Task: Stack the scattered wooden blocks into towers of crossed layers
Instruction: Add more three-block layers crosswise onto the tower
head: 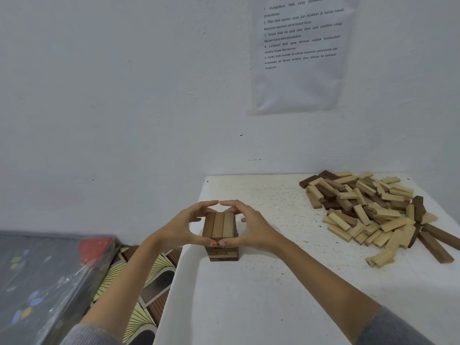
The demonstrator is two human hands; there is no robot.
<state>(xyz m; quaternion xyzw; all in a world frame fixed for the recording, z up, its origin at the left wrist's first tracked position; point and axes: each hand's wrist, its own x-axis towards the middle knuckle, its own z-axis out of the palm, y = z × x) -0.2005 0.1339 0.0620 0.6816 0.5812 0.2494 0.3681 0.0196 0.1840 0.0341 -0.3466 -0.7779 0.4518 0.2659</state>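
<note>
A bare white wall with a printed sheet [301,58] taped to it is backing a speckled white worktop [273,295]. A low tower [220,226] is standing near the worktop's left edge, well apart from the loose pile of pale and dark blocks [368,207] at far right. I am seeing both hands cupping the tower's top layer of 3 side-by-side blocks. The left hand [181,227] is curling round its left side and the right hand [251,227] round its right, with index fingertips meeting behind it and thumbs pressing its near ends. I am judging this to be squaring-up, with most blocks not yet stacked. Doing it well is calling for light, even pressure from both sides, keeping the 3 blocks flush over the crossed layer below, and letting go with both hands together so nothing is dragging askew.
</note>
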